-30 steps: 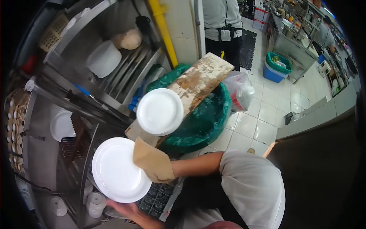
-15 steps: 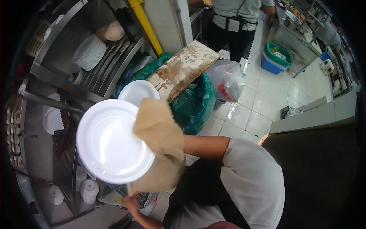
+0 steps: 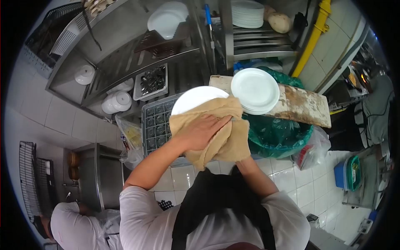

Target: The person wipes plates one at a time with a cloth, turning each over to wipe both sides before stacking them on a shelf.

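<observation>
Underneath, green-lined bin [image 3: 287, 135] carries a board [image 3: 306, 108] bearing stacked plates [image 3: 255, 91].

Head cam, fisheye, looks steeply down, close; edges prob. warped.

I see a white short-sleeved shirt [image 3: 146, 212] — the sleeves end above the elbows, forearms bare. Over it a black apron [image 3: 221, 208] with a bib and straps running up toward the shoulders — possibly crossing behind the neck. No gloves on the left hand [image 3: 200, 132], no watch.
</observation>
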`<state>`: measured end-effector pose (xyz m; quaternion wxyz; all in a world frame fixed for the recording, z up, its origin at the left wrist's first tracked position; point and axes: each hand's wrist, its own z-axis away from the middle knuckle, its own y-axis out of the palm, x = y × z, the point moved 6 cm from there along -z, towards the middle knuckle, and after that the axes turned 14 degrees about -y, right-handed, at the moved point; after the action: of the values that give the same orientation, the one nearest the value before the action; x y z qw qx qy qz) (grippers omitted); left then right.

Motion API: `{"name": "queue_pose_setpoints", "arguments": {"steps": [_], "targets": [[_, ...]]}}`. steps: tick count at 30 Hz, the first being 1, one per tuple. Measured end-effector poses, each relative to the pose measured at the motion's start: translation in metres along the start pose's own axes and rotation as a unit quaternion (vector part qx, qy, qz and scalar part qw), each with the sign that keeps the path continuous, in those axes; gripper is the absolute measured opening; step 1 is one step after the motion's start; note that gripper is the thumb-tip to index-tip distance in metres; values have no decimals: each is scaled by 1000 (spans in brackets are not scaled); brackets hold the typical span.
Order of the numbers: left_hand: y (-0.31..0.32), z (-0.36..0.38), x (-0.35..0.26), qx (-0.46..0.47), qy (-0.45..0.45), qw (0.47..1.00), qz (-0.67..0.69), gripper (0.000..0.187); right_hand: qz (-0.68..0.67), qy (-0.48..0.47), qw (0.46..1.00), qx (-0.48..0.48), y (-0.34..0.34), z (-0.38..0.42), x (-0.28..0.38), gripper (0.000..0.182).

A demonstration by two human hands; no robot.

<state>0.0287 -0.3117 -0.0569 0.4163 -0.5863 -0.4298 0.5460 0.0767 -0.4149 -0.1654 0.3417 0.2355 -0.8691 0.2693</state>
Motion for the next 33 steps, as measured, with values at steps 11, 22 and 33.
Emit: {"name": "queue_pose_setpoints", "arguments": {"steps": [11, 22, 33], "targets": [[-13, 19, -3, 236, -80, 968, -31, 56, 420, 33, 902, 98, -51, -42, 60, 29], [10, 33, -4, -189, 83, 968, -145, 55, 401, 76, 898, 164, -62, -47, 77, 40], [-6, 30, 23, -155, -115, 958, -214, 87, 509, 42, 843, 169, -86, -40, 78, 26]]}}
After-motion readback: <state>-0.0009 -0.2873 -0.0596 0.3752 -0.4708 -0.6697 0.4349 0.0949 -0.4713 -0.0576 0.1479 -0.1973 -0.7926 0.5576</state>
